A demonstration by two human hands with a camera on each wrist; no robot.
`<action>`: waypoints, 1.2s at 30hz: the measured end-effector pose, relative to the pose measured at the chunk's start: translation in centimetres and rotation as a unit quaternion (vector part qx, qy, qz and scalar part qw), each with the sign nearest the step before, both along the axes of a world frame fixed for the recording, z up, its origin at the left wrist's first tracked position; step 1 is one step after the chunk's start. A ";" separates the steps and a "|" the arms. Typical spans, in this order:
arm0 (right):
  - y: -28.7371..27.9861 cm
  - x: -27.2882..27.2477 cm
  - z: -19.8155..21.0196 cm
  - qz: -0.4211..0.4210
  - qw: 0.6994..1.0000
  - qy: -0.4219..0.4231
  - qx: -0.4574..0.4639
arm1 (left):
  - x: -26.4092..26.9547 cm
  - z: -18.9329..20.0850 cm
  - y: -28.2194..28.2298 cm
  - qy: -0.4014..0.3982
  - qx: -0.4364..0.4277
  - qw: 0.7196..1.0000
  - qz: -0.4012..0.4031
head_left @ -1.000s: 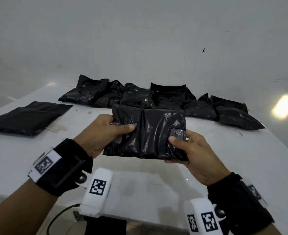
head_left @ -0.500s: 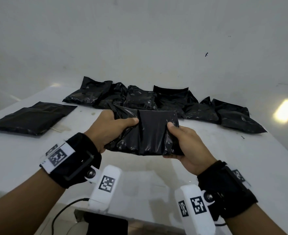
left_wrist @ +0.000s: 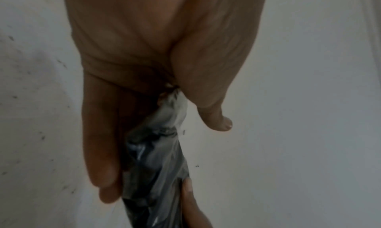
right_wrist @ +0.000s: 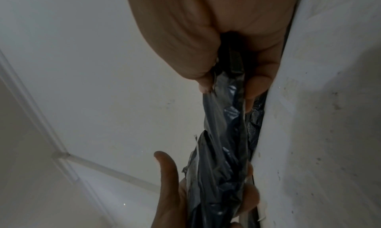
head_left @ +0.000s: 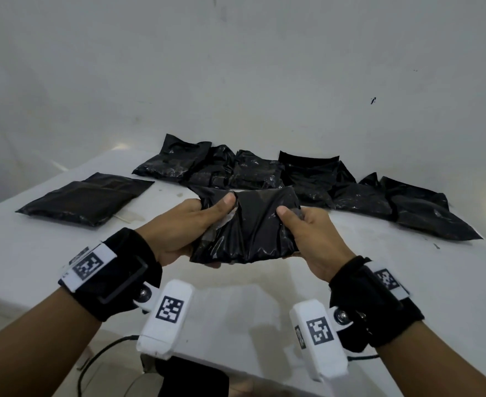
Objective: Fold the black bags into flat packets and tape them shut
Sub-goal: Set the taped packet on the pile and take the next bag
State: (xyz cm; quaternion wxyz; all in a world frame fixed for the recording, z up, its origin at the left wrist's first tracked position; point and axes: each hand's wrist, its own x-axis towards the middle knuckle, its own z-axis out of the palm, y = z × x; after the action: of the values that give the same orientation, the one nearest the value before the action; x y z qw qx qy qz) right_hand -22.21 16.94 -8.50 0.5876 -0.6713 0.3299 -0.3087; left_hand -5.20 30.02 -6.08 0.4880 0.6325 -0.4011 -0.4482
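Compared with a second earlier, the black bag (head_left: 247, 227) had been gathered narrower between the hands: it had spanned wide and fairly flat, and now its upper edge was bunched and the two thumbs sat closer together. The left hand (head_left: 184, 227) held the bag's left side, thumb laid across the top face and fingers underneath; in the left wrist view (left_wrist: 132, 78) the fingers lay long under the plastic (left_wrist: 156, 166) while the thumb stood a little off it. The right hand (head_left: 307, 239) pinched the bag's right edge between thumb and curled fingers, which the right wrist view (right_wrist: 216, 44) showed closed tight on the film (right_wrist: 222, 133). The bag was held in the air above the near part of the white table (head_left: 379, 282), not resting on it.

Beyond the held bag, a row of black packets (head_left: 307, 179) lay along the table's far edge by the wall (head_left: 236, 81), overlapping one another, the rightmost reaching well to the right of the bag. To the left of the bag, apart from the row, a flatter black bag (head_left: 84, 199) lay alone on the table. Nearer than the bag, white tagged wrist units (head_left: 167, 313) hung below both wrists, and a dark cable (head_left: 98, 359) trailed off the table's near edge. Nothing lay between the hands and the bag.
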 end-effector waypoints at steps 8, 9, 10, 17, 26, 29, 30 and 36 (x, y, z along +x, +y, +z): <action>0.1 1.1 1.4 0.054 0.996 0.018 0.068 | 2.2 -0.1 2.1 0.052 -0.063 0.996 0.032; 0.1 1.2 1.7 0.069 0.995 0.014 0.073 | 2.3 0.0 2.3 0.047 -0.063 0.996 0.040; 0.2 1.4 1.9 0.082 0.994 0.010 0.078 | 2.4 0.1 2.5 0.044 -0.061 0.996 0.050; 0.9 4.1 3.0 0.110 0.991 0.008 0.077 | 4.3 1.3 3.4 0.068 -0.057 0.991 0.103; 2.0 7.6 4.9 0.006 0.956 0.122 -0.268 | 7.0 4.5 3.0 -0.146 -0.159 0.952 0.215; 3.1 9.4 5.6 0.088 0.985 0.017 -0.150 | 6.8 5.5 2.0 -0.474 -0.114 0.842 0.229; 3.5 10.2 6.0 0.125 0.989 -0.007 -0.083 | 6.4 5.8 1.7 -0.539 -0.087 0.808 0.220; 3.8 13.0 7.2 0.219 0.969 -0.075 0.086 | 4.4 4.4 0.0 -0.724 0.048 0.656 0.208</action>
State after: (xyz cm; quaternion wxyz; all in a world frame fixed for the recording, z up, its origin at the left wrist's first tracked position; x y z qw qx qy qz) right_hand -9.20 20.79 -1.31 0.7198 -0.6487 0.1551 -0.1924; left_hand -0.83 30.01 -1.72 0.0925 0.8464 -0.4630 0.2464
